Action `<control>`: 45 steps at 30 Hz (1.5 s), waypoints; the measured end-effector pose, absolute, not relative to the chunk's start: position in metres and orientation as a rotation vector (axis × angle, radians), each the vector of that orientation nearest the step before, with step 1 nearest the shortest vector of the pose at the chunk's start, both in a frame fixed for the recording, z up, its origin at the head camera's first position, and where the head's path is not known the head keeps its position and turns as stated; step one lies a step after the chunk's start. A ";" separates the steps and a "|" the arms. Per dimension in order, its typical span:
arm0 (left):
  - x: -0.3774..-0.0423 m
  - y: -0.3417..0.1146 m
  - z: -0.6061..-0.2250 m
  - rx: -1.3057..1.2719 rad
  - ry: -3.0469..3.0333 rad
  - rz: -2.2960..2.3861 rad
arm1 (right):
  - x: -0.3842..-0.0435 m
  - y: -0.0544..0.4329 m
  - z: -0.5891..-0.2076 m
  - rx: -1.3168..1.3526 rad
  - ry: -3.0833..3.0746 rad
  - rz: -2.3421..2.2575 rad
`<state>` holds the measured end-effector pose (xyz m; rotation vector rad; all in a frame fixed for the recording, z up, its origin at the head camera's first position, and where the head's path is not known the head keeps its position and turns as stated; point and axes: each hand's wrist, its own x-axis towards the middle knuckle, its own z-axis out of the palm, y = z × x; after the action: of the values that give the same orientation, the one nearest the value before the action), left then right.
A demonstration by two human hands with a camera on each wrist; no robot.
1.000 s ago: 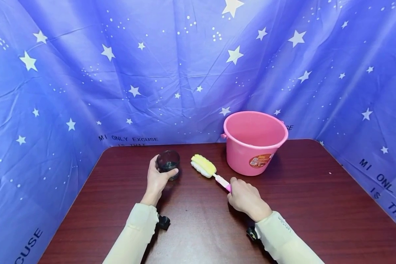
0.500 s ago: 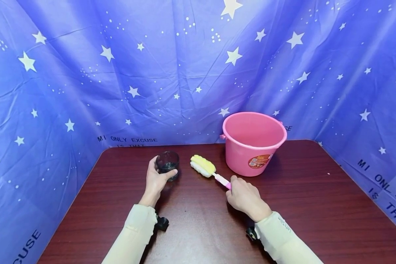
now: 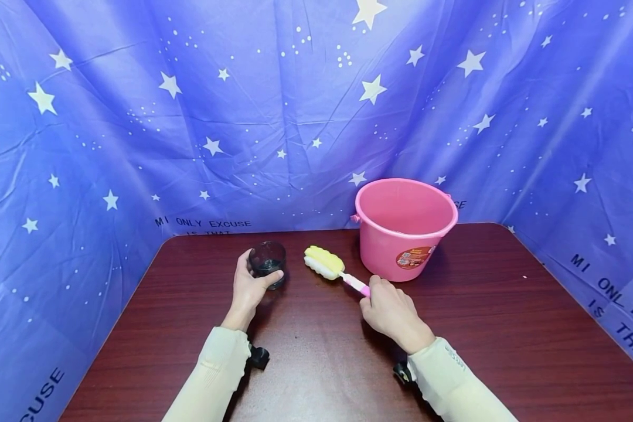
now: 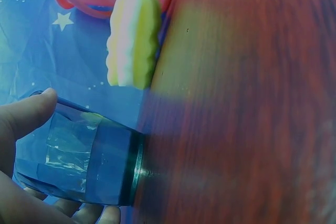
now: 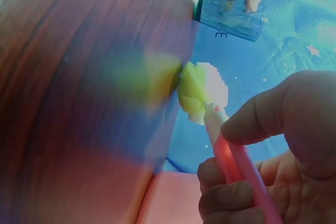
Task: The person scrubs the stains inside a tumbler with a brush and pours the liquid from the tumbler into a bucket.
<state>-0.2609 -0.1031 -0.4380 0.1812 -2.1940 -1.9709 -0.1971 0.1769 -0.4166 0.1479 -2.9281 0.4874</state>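
My left hand grips a dark, see-through drinking glass, thumb on the near side and fingers round the far side. In the left wrist view the glass stands upright with its base at the tabletop. My right hand holds a sponge cup brush by its pink and white handle. The brush's yellow and white sponge head points toward the glass, with a gap between them. In the right wrist view my thumb and curled fingers wrap the handle.
A pink bucket with an orange label stands at the back right, just beyond the brush and my right hand. The dark red wooden table ends at a blue star-print curtain behind and on both sides.
The brush head has tilted up very slightly in my right hand. My left hand and the glass have stayed in place; the whole head view has shifted a little.
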 end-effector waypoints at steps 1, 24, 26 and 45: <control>-0.261 -0.103 -0.438 0.178 -2.196 -1.969 | -0.197 0.177 -0.416 0.146 -2.927 0.490; -0.260 -0.104 -0.438 0.200 -2.195 -1.974 | -0.197 0.176 -0.412 0.201 -2.797 0.582; -0.261 -0.104 -0.438 0.202 -2.190 -1.976 | -0.197 0.176 -0.411 0.215 -2.782 0.583; -0.262 -0.105 -0.438 0.191 -2.193 -1.974 | -0.195 0.172 -0.408 0.269 -2.685 0.620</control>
<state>-0.2621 -0.1049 -0.4384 0.1907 -2.1934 -1.9745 -0.1948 0.1719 -0.4077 0.2690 -2.6848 0.6196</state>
